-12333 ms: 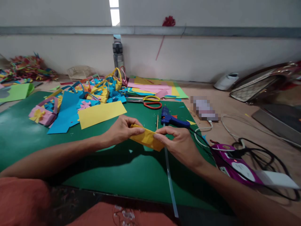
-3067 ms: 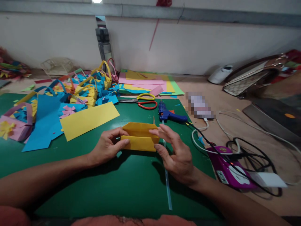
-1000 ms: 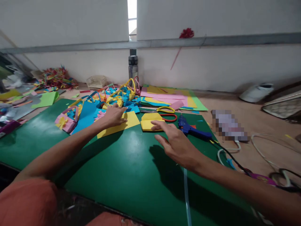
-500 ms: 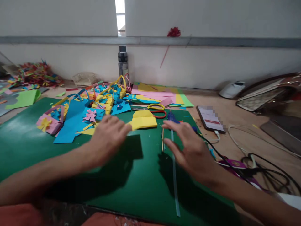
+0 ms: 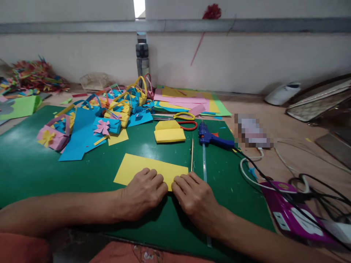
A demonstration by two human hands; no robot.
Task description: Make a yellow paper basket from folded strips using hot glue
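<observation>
A rectangle of yellow paper (image 5: 148,166) lies at a slant on the green cutting mat (image 5: 22,175). Along its near edge my left hand (image 5: 146,191) is closed on the paper, fingers curled and thumb out of sight. Close beside it, my right hand (image 5: 193,195) grips the paper's near right corner. Beyond the hands rests a folded yellow paper piece (image 5: 170,133). A thin wooden stick (image 5: 192,153) lies just past my right hand, and a blue glue gun (image 5: 212,137) with a long clear glue stick (image 5: 204,164) is to the right.
Red-and-yellow-handled scissors (image 5: 186,122) lie behind the folded piece. Several small paper baskets (image 5: 56,133) and blue paper (image 5: 80,135) sit at left. A phone (image 5: 253,129), a purple power strip (image 5: 290,208) and tangled cables are at right. A bottle (image 5: 142,62) stands by the wall.
Both hands have come down and together near the mat's front, and now hold the yellow paper. The glue gun, previously behind my right hand, is uncovered. The view has tilted down.
</observation>
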